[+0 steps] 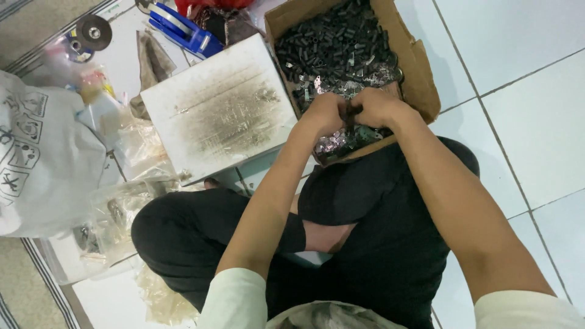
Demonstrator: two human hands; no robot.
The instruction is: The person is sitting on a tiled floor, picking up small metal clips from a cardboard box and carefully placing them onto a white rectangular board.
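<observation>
- Nearby, a stained white square board point(220, 109) lies on the white tiled floor point(536, 116), just beside the left wall of an open brown cardboard box point(420, 73).
- A blue plastic tape dispenser point(183, 27) sits beyond the board's far corner, and a dark round grinding disc point(93, 32) lies further left.
- A large white printed sack point(42, 158) and crumpled clear plastic bags point(131, 201) crowd the floor to the left of the person's black-trousered knee point(177, 231).
- The box is filled with small dark tube-shaped pieces point(332, 45) at its far end and shiny silver-grey metal bits point(335, 145) at its near end, by the crossed legs.
- The left hand point(323, 116) and right hand point(376, 106) meet over the near part of the box, knuckles almost touching.
- Fingers of both hands are curled tight around a small dark piece point(352, 113) pinched between them; the hands hide most of it, so its long axis and heading cannot be told.
- The box itself runs lengthwise away from the person, tilted slightly leftward at its far end.
</observation>
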